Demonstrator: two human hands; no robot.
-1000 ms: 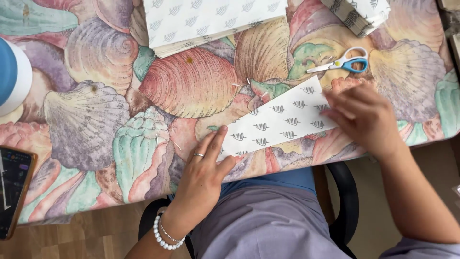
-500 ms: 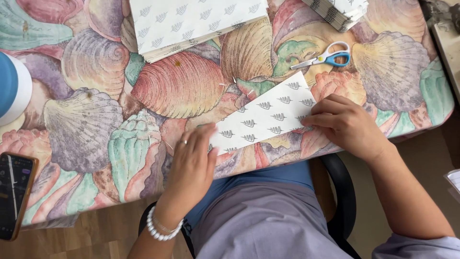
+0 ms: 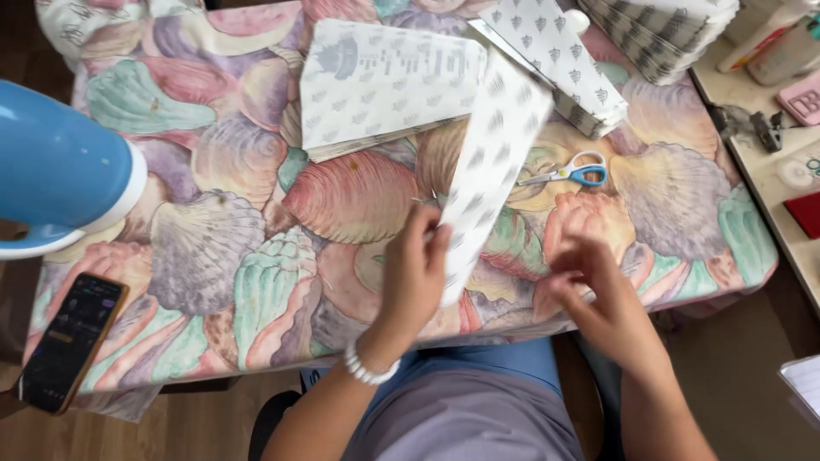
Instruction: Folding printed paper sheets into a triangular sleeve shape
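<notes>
Fingers [image 3: 424,232] pinching paper strip [image 3: 489,166] edge, lifted

Seashell-print tablecloth [image 3: 213,248] covers my table, blue-handled scissors [image 3: 571,172] on it, right of centre. Flat white patterned sheets [image 3: 376,85] lie at the far edge, a folded stack [image 3: 662,34] far right. Blue-and-white lamp head [image 3: 60,171] near left, dark phone [image 3: 73,340] below it at the left edge.

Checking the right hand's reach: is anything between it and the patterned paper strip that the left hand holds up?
Nothing visible. The right hand is apart from the paper strip, with only bare tablecloth between; the scissors lie farther back.
</notes>
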